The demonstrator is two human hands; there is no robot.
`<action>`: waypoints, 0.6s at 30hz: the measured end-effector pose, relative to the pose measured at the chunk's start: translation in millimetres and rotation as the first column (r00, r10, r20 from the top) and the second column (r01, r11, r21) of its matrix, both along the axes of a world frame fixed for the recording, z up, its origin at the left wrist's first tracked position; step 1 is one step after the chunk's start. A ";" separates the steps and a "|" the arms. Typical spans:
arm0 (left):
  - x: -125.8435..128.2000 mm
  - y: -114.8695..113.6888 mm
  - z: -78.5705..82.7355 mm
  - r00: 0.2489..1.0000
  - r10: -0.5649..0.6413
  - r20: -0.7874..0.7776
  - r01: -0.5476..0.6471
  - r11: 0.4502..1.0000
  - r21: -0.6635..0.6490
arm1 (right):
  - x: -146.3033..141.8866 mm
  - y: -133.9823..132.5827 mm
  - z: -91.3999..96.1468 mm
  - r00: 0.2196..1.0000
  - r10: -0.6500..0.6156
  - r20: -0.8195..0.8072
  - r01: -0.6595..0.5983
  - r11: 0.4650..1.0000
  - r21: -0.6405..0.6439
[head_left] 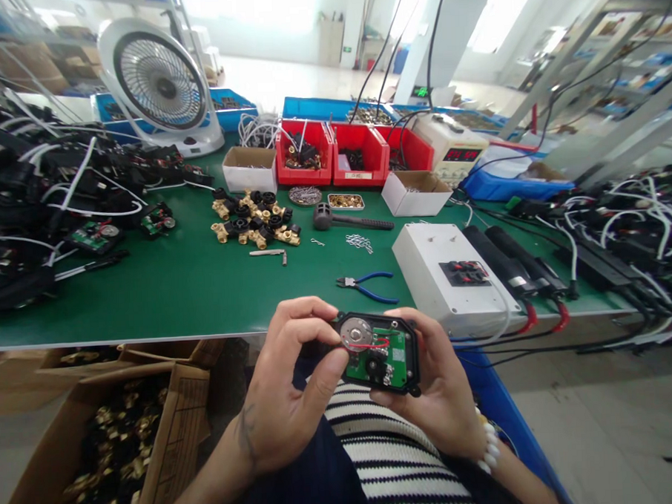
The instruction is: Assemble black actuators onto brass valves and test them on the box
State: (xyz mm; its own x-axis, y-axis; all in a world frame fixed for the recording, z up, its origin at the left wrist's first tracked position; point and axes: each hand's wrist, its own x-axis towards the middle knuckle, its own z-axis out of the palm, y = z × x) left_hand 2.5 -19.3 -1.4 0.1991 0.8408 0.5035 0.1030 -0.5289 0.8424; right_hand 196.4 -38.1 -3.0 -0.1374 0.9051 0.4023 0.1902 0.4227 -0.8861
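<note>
Just off the table's front edge, my right hand [439, 381] grips a black housing [412, 353] by its right side. Its open face shows a green circuit board [396, 340], a round silver motor-like disc [356, 333] and a red wire. At the housing's left end, my left hand [296, 365] is closed, thumb and fingers pinching by the disc; the exact contact is partly hidden. Beyond the hands lie blue-handled pliers [366, 286], a small pile of metal clips [359, 243] and a black mallet [351, 220].
Brass fittings with black caps [253, 218] lie mid-table, near a hex key-like tool [269, 253]. A white box with terminals [448, 269] stands right. Red bins [359, 154] and a fan [161, 81] are behind. Cabled units crowd both sides; a carton [171, 437] sits below left.
</note>
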 end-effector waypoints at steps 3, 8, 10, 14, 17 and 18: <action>-1.5 3.4 1.5 0.997 -0.027 -0.075 0.031 0.998 0.048 | -1.2 0.8 -5.0 0.999 0.035 0.034 -0.035 0.999 -0.002; 0.0 14.0 1.8 0.990 0.002 -0.143 0.014 0.994 0.112 | -9.8 11.8 -9.5 0.988 0.130 0.089 -0.124 0.990 -0.070; -1.9 29.3 -4.4 0.979 0.080 -0.188 -0.054 0.989 0.139 | -15.0 24.6 -13.2 0.994 0.105 0.042 -0.097 0.982 -0.163; -17.9 87.7 -25.7 0.851 0.409 -0.331 -0.355 0.911 0.212 | -24.7 58.3 -29.5 0.980 0.020 -0.199 -0.115 0.870 -0.479; -33.1 140.1 -41.5 0.764 0.510 -0.394 -0.459 0.860 0.223 | -28.7 76.0 -43.9 0.964 -0.024 -0.266 -0.147 0.785 -0.602; -36.8 155.1 -46.2 0.742 0.515 -0.430 -0.467 0.857 0.220 | -29.2 79.0 -47.6 0.966 -0.028 -0.257 -0.142 0.772 -0.619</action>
